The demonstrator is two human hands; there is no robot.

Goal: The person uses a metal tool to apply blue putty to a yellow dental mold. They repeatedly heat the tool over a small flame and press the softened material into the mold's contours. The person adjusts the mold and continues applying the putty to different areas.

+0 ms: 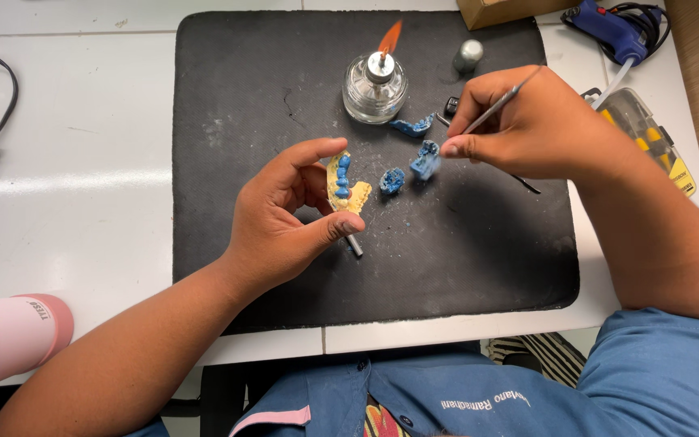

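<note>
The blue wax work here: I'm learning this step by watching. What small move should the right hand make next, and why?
Probably dip the metal tool tip into the blue wax lump. The right hand holds the tool like a pen with its tip right at that lump, while the left hand holds the yellow dental cast, already partly waxed blue, tilted toward it. The spirit lamp is lit.

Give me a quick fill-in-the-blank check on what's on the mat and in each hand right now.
1. The left hand holds a yellow dental model carrying ____ wax.
2. The right hand pinches a thin metal ____.
3. The glass spirit lamp on the black mat is ____.
4. Loose blue wax lumps lie on the ____.

Missing words: blue; tool; lit; mat
</note>
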